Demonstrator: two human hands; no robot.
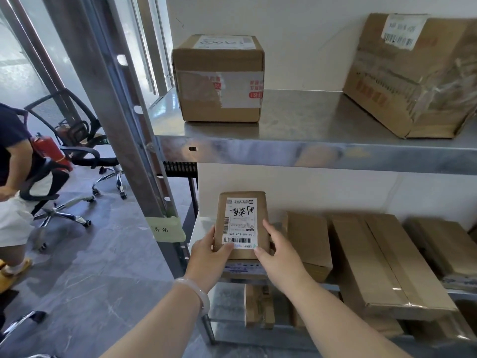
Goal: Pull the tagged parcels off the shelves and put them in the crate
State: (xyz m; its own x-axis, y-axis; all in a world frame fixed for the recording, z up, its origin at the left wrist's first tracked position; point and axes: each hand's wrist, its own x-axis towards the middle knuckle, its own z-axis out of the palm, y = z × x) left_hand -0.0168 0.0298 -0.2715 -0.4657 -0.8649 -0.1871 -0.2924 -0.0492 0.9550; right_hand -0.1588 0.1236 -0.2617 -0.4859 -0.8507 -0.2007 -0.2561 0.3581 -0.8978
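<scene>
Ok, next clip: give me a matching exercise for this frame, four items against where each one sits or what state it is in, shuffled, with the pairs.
Items:
1. small labelled parcel
2. taped cube box
3. green tape tag
4. pale bracelet

Places or states:
A. stuck on the shelf upright
B. on the left wrist
C. held between the left hand and the right hand
D. standing on the upper shelf, left end

Pairs: 1-C, 2-D, 3-A, 4-B
</scene>
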